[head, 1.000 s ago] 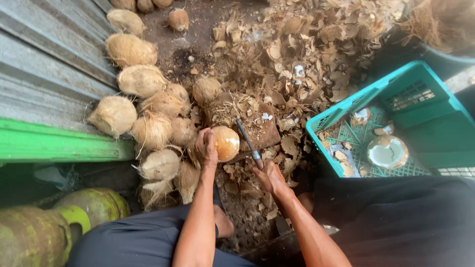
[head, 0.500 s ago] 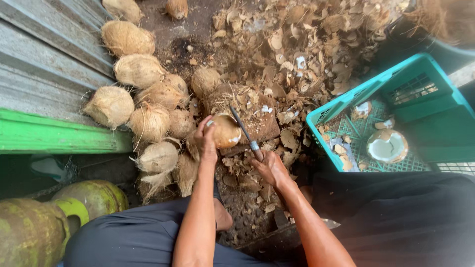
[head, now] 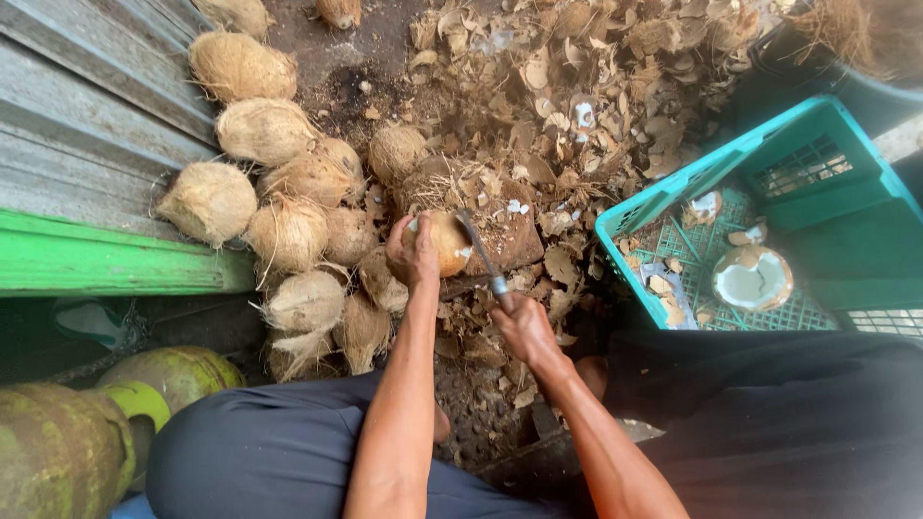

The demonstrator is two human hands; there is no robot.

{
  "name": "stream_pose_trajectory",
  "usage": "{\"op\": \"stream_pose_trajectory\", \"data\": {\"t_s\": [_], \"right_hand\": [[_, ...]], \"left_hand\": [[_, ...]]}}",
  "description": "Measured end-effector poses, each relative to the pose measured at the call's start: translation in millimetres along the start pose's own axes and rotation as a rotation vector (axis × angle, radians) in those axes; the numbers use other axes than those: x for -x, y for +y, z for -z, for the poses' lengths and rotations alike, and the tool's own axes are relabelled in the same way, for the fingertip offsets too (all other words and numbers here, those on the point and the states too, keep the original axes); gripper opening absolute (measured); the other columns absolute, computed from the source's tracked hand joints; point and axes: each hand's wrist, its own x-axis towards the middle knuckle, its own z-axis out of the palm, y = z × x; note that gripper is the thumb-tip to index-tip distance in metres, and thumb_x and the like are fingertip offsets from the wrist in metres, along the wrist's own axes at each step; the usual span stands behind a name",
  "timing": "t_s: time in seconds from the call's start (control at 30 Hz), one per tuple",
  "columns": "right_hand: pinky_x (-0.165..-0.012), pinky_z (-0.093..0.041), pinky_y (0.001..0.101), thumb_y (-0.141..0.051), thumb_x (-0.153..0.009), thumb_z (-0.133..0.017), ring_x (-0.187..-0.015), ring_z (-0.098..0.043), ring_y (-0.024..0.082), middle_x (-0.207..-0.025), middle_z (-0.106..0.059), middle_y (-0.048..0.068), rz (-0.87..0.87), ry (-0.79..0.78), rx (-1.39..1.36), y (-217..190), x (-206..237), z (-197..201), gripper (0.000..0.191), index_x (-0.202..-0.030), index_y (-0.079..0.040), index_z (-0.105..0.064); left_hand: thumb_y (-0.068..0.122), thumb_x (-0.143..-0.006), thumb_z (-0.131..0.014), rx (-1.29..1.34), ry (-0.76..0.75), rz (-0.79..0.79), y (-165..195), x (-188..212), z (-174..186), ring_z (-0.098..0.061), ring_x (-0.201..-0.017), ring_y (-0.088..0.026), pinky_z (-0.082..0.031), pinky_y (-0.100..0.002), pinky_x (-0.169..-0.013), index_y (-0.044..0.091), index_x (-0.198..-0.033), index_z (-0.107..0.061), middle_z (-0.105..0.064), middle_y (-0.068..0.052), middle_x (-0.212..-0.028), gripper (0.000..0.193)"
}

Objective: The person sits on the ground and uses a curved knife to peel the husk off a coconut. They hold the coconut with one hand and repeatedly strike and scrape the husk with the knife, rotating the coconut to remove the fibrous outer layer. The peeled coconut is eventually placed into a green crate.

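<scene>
While the pile of brown fibrous unhusked coconuts point(head: 288, 231) sits along the grey corrugated metal wall point(head: 87, 125) on your left, your left hand point(head: 411, 252) is wrapped around a pale, round peeled coconut point(head: 448, 242), pinning it on the brown chopping block point(head: 510, 240). Your right hand point(head: 524, 327) grips a knife handle tight, the dark metal blade point(head: 476, 245) touching the coconut. Further right there's a teal plastic crate point(head: 769, 173) holding a white halved coconut point(head: 752, 279).

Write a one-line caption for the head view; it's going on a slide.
Left hand steadies a husked coconut while the right hand sets a knife against it, beside a teal crate.
</scene>
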Motion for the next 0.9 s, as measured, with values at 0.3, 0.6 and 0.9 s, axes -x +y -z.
{"op": "stream_pose_trajectory", "data": {"t_s": [0.3, 0.6, 0.9], "right_hand": [[-0.049, -0.049, 0.0397, -0.035, -0.096, -0.057, -0.050, -0.051, 0.014, -0.062, -0.058, -0.001, 0.237, 0.117, -0.119, 3, -7, -2, 0.023, -0.083, -0.018, -0.064], [-0.050, -0.045, 0.0392, -0.039, -0.100, -0.059, -0.049, -0.049, 0.015, -0.061, -0.058, 0.003, 0.285, 0.187, -0.030, 17, -17, -2, 0.035, -0.078, -0.012, -0.059], [-0.057, -0.059, 0.0426, -0.039, -0.093, -0.064, -0.062, -0.065, 0.021, -0.075, -0.067, 0.008, 0.054, -0.041, 0.039, 36, -41, -5, 0.019, -0.098, -0.021, -0.064]], "left_hand": [[0.046, -0.078, -0.078, -0.104, 0.040, -0.039, -3, 0, 0, -0.070, -0.083, -0.021, -0.061, -0.035, -0.063, 0.022, -0.108, -0.075, -0.072, -0.006, -0.109, 0.039], [0.046, -0.081, -0.078, -0.212, -0.010, -0.154, -7, -5, 6, -0.067, -0.098, -0.025, -0.055, -0.043, -0.076, 0.019, -0.107, -0.076, -0.069, -0.008, -0.117, 0.037], [0.058, -0.073, -0.070, 0.117, -0.239, -0.245, -26, -10, 38, -0.065, -0.120, -0.037, -0.058, -0.062, -0.092, 0.015, -0.128, -0.067, -0.064, -0.019, -0.133, 0.071]]}}
